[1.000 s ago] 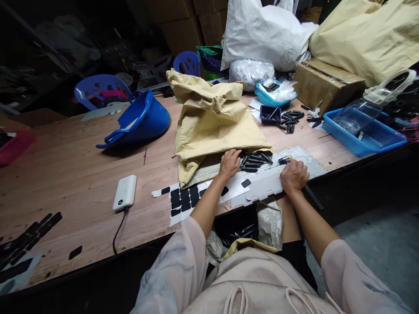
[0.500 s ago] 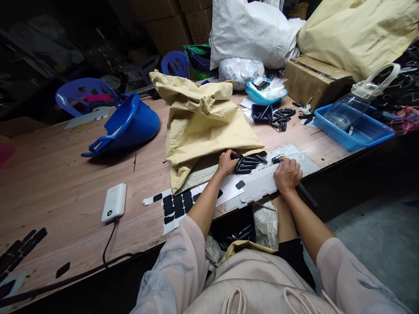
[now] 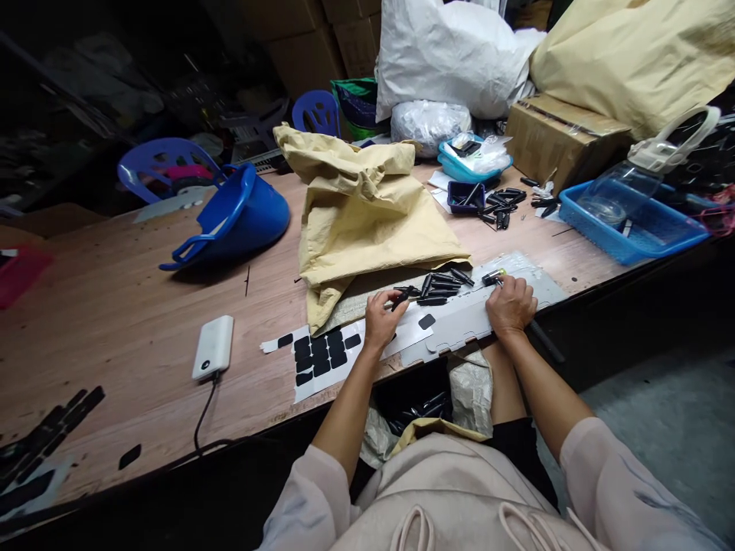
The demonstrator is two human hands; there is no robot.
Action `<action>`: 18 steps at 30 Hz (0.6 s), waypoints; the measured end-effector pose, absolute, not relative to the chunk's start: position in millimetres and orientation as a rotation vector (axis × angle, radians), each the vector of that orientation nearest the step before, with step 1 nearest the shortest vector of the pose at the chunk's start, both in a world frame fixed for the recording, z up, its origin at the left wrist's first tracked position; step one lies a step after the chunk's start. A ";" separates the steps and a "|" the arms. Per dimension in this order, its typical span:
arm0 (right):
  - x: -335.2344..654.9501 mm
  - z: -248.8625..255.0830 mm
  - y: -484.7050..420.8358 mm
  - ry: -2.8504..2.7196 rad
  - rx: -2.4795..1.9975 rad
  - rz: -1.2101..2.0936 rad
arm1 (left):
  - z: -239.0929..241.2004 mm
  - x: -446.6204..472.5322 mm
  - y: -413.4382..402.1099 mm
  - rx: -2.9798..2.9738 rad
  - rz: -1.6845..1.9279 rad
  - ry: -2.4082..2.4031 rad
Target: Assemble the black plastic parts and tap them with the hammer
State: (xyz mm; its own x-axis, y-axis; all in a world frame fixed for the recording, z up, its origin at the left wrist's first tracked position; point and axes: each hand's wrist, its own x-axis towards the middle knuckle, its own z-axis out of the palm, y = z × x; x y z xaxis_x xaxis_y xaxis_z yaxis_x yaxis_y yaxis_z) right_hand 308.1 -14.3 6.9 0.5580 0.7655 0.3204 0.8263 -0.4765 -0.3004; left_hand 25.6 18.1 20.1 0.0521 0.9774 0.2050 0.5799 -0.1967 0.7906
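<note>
My left hand (image 3: pixel 383 321) is closed in a pinch on a slim black tube-like piece (image 3: pixel 402 297), just left of the pile. Several similar black pieces (image 3: pixel 442 288) lie together between my hands, at the front edge of the tan sack. My right hand (image 3: pixel 511 308) is curled over the white card sheet (image 3: pixel 456 329), its fingers around a small black tool with a yellow-green part (image 3: pixel 492 278); its exact kind I cannot make out. Black rounded stickers (image 3: pixel 321 353) sit on white backing left of my left hand. One lone sticker (image 3: pixel 426 321) lies between my forearms.
A tan sack (image 3: pixel 384 229) stands behind my hands. To the left are a tipped blue basket (image 3: pixel 246 210) and a white power bank (image 3: pixel 213 346) with a cable. At right, a blue tray (image 3: pixel 637 229) holds a clear jug. An open bag (image 3: pixel 416 417) of black pieces is at my lap.
My left hand has drawn back from the pile toward me and left, with a black piece in its fingers. My right hand stays in place on the card. The view has shifted slightly.
</note>
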 end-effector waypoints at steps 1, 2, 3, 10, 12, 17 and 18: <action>308.2 6.6 -14.4 -1.286 -2.372 -0.203 | 16.3 16.8 9.7 1.848 1.000 1.570; 308.3 6.5 -14.6 -1.285 -2.368 -0.209 | 12.3 9.0 2.4 1.869 0.974 1.586; 308.2 6.5 -14.9 -1.284 -2.364 -0.214 | 8.5 2.4 -3.4 1.890 0.940 1.601; 314.5 7.4 -15.6 -1.246 -2.326 -0.162 | -0.7 -8.4 -12.4 2.003 0.775 1.620; 319.8 7.1 -14.8 -1.216 -2.310 -0.113 | 0.5 -7.1 -11.4 1.991 0.795 1.638; 317.3 12.9 -23.5 -1.168 -2.129 -0.003 | 1.4 -5.3 -11.9 1.944 0.828 1.685; 311.1 15.9 -27.7 -1.176 -2.069 0.032 | 1.5 -5.1 -12.0 1.942 0.818 1.678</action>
State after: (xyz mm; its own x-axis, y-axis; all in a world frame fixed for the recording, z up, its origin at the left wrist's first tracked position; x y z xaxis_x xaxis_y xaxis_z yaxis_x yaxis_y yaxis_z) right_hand 311.1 -27.7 15.9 0.5786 0.7499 0.3208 0.7311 -0.3025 -0.6115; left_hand -5.1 -12.0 1.5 0.0870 0.9853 0.1469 0.7223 -0.1640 0.6719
